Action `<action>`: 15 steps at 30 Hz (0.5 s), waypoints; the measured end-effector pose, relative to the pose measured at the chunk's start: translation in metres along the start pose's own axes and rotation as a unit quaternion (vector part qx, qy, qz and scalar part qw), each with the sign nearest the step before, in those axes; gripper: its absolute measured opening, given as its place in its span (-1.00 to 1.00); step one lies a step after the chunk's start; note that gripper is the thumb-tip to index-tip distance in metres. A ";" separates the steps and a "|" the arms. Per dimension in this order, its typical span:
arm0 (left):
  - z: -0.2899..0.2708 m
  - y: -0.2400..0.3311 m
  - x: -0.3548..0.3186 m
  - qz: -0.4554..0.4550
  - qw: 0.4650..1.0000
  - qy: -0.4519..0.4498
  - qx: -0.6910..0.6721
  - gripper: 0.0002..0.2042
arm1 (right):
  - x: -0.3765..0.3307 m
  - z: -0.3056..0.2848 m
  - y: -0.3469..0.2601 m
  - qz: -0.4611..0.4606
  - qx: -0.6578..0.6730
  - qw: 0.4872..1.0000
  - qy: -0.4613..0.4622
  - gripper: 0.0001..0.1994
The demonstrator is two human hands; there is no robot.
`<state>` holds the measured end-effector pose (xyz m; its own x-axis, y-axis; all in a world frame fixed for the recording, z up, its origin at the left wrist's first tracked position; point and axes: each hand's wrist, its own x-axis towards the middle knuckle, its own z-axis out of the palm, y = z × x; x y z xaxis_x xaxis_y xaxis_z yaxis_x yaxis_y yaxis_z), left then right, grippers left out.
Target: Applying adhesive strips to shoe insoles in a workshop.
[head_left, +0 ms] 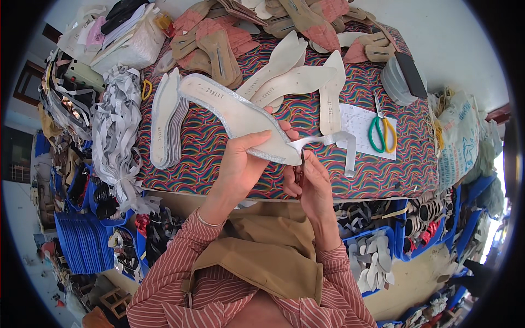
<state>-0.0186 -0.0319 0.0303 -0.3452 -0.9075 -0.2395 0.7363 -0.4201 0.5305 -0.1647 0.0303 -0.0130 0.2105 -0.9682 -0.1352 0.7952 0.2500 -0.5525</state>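
The fingers of the left hand point(246, 156) are closed on an insole point(221, 104), thumb on top and the rest beneath. The right hand point(316, 183) has its fingers curled tight around a small dark tool point(299, 170), just beside the insole's tip. The insole is off-white and smooth, with a glittery silver band around its edge and small dark print near the rounded heel. It is held tilted above the middle of the surface point(404, 172), near the front edge, its heel toward the far left corner. A silver ribbon point(349, 156) trails from the tip toward the right edge. A stack of insoles point(161, 126) lies near the left edge. At the far right corner stands a clear tub point(402, 87), a black object point(410, 75) against its rim; its contents are unclear. Below the front edge, a blue crate point(391, 240) holds white and grey cut pieces point(374, 262).
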 end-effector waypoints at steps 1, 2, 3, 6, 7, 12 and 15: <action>0.000 0.000 -0.001 0.000 1.000 -0.006 0.005 -0.45 | 0.002 0.002 -0.001 -0.010 -0.004 1.000 0.004 -0.79; -0.001 0.001 -0.002 0.001 1.000 -0.012 0.010 -0.45 | 0.003 0.003 -0.001 -0.019 -0.008 1.000 0.008 -0.79; -0.001 0.001 -0.003 0.003 1.000 -0.011 0.009 -0.45 | 0.003 0.002 -0.001 -0.018 -0.009 1.000 0.006 -0.79; -0.001 0.000 -0.005 0.003 0.999 -0.013 0.036 -0.43 | 0.005 -0.010 0.000 -0.032 -0.040 0.999 -0.006 -0.80; -0.001 -0.001 -0.005 0.002 0.999 -0.013 0.045 -0.42 | 0.006 -0.013 0.000 -0.036 -0.050 0.998 -0.009 -0.80; 0.007 0.002 -0.008 0.004 0.998 -0.004 0.062 -0.42 | 0.001 -0.018 0.004 -0.073 -0.045 0.996 0.015 -0.87; 0.001 -0.004 -0.010 0.011 0.996 -0.014 0.092 -0.43 | 0.015 -0.021 -0.012 -0.085 -0.074 0.993 0.024 -0.87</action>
<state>-0.0183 -0.0217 0.0312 -0.3492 -0.9144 -0.2049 0.6247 -0.3901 0.6764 -0.1829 0.0130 -0.0255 0.0495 -0.9965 -0.0670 0.7236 0.0820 -0.6853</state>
